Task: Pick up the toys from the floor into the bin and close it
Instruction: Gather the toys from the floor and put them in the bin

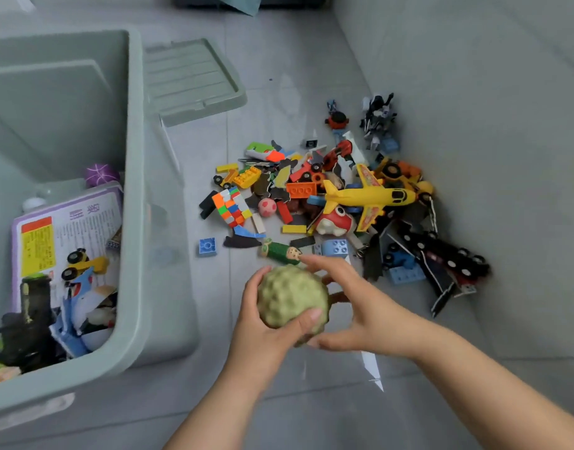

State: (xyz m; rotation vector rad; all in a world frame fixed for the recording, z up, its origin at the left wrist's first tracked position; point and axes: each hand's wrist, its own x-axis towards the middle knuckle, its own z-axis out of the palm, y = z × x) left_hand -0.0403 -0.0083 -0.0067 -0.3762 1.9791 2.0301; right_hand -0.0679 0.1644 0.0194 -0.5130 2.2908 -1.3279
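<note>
A bumpy green ball (290, 295) is held above the floor between both hands. My left hand (262, 329) grips it from the left and below, thumb across its front. My right hand (353, 303) cups its right side with fingers curled behind it. A pile of toys lies on the floor beyond, with a yellow plane (371, 196), a colour cube (232, 206), a blue brick (207, 246) and black track pieces (441, 254). The grey-green bin (133, 222) stands open at the left, holding a booklet (64, 235) and several toys.
The bin's lid (194, 81) lies flat on the floor behind the bin. A grey wall (490, 125) runs along the right of the toy pile. Bare tiled floor (279, 401) stretches between the bin and my arms.
</note>
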